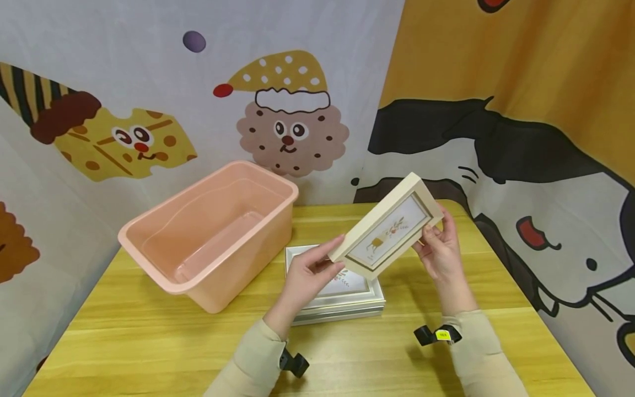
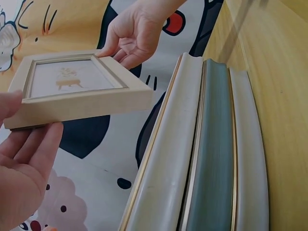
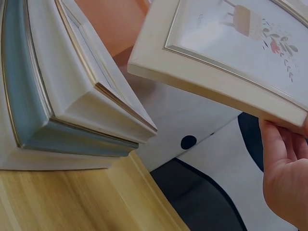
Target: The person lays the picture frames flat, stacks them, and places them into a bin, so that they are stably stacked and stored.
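A cream picture frame (image 1: 358,237) with a small plant print is held tilted in the air by both hands. My left hand (image 1: 308,275) grips its lower left end, thumb on the front and fingers beneath, as the left wrist view shows. At the opposite end, my right hand (image 1: 440,251) pinches the edge with the thumb on the face. Below lies a stack of picture frames (image 1: 337,309) on the table. From the side, in the left wrist view, the stack shows a white frame (image 2: 166,144), a blue-green frame (image 2: 210,144) and another white frame (image 2: 248,144).
A pink plastic tub (image 1: 248,259) stands on the wooden table (image 1: 149,342), left of the stack. Behind the table hangs a cloth backdrop (image 1: 357,66) with cartoon figures. Each wrist wears a black camera strap (image 1: 292,363).
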The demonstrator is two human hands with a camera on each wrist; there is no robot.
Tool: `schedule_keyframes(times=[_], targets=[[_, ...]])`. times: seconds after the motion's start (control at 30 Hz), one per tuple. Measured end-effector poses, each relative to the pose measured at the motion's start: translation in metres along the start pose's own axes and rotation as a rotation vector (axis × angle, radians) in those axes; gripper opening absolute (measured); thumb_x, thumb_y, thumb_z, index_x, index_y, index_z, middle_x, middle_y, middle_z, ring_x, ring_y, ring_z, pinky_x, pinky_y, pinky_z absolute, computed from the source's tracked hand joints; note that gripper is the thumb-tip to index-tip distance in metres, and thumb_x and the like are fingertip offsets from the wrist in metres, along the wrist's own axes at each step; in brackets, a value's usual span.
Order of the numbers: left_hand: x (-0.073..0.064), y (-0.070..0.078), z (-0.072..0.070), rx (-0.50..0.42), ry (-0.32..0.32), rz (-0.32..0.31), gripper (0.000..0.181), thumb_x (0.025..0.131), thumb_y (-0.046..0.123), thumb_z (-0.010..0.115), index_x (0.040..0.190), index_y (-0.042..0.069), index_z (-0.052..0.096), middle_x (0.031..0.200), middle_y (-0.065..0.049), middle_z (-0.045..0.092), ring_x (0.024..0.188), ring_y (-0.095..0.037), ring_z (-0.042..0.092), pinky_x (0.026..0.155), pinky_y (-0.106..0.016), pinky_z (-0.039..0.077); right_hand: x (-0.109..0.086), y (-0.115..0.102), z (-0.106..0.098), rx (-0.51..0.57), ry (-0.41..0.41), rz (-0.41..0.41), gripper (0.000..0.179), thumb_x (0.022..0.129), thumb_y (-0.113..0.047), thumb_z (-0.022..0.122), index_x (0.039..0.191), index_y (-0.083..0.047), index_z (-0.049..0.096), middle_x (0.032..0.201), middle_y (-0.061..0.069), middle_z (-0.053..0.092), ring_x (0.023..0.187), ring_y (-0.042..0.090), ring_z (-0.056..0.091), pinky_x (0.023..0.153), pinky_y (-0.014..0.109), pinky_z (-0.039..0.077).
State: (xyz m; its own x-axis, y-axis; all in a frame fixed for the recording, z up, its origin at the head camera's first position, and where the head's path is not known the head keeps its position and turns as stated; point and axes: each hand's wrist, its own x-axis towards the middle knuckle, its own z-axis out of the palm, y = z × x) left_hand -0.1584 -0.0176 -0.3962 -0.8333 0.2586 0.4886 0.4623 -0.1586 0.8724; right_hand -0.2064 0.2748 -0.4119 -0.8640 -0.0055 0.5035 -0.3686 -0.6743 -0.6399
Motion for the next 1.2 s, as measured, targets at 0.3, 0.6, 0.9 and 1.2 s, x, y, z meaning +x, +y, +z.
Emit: schedule_keyframes(times=[0.3, 0.6, 0.9, 1.2], targets=[[0.001, -0.007, -0.001, -0.043, 0.140, 0.038, 0.043, 0.083, -0.014, 0.071, 0.125, -0.010, 0.062, 0.127, -0.021, 0.063, 0.095, -0.013, 0.068, 0.082, -0.033, 0.058, -0.002, 0.004, 0.005, 0.046, 0.034, 0.013, 0.043, 0.101, 0.011, 0.039, 0.134, -0.014, 0.049, 0.120, 0.014, 0.069, 0.101, 0.027, 0.069, 0.083, 0.038, 0.059], [0.002, -0.007, -0.002, -0.011, 0.241, 0.047, 0.043, 0.080, -0.014, 0.073, 0.122, -0.010, 0.064, 0.115, -0.024, 0.067, 0.080, -0.007, 0.061, 0.077, -0.025, 0.058, -0.002, 0.007, 0.010, 0.024, 0.074, 0.029, 0.044, 0.101, 0.011, 0.039, 0.133, -0.016, 0.049, 0.123, 0.012, 0.068, 0.103, 0.026, 0.069, 0.086, 0.040, 0.057], [0.004, -0.003, -0.006, 0.023, 0.304, 0.021, 0.041, 0.079, -0.013, 0.075, 0.119, -0.007, 0.067, 0.115, -0.021, 0.068, 0.086, -0.007, 0.065, 0.076, -0.025, 0.058, -0.002, 0.010, 0.012, 0.010, 0.065, 0.045, 0.046, 0.100, 0.014, 0.037, 0.136, -0.015, 0.045, 0.123, 0.013, 0.066, 0.105, 0.027, 0.067, 0.087, 0.041, 0.056], [0.004, -0.007, -0.016, -0.024, 0.302, 0.059, 0.040, 0.080, -0.017, 0.072, 0.119, -0.012, 0.065, 0.102, -0.024, 0.068, 0.079, -0.010, 0.068, 0.072, -0.034, 0.060, -0.004, 0.007, 0.012, -0.162, 0.043, 0.047, 0.047, 0.099, 0.015, 0.043, 0.138, -0.011, 0.047, 0.120, 0.008, 0.062, 0.100, 0.020, 0.067, 0.078, 0.035, 0.060]])
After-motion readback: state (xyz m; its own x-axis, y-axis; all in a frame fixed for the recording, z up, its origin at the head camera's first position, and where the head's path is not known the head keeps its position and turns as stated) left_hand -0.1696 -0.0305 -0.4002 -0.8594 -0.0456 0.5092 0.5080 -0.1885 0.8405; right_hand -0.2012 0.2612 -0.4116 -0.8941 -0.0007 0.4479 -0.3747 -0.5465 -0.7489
